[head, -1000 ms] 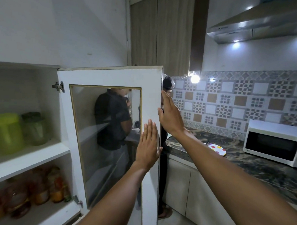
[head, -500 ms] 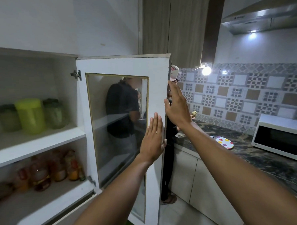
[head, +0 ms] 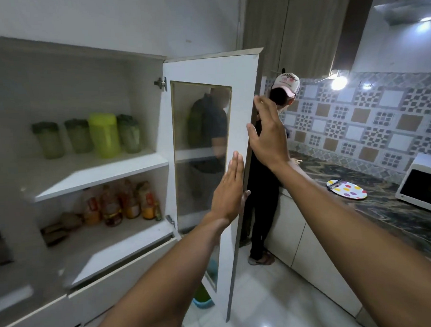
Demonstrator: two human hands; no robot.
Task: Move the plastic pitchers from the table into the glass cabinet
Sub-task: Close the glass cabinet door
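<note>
The glass cabinet door (head: 241,107) stands open, hinged on its left side. On the upper shelf (head: 99,173) stand several plastic pitchers: a bright lime one (head: 104,134) among three dark green-lidded ones (head: 46,139) (head: 78,136) (head: 129,133). My left hand (head: 229,187) lies flat on the door's white frame, fingers straight and together. My right hand (head: 267,134) is spread at the door's free right edge, holding nothing.
Bottles and jars (head: 120,204) fill the lower shelf. A person in a cap (head: 284,83) stands just behind the door at the dark stone counter (head: 384,210). A spotted plate (head: 346,192) and a white microwave (head: 423,189) sit there. A blue-green bin (head: 203,298) is on the floor.
My view has swung left and back, showing more of the shelves and pitchers. The door has turned a little toward the cabinet with both hands staying on its free edge.
</note>
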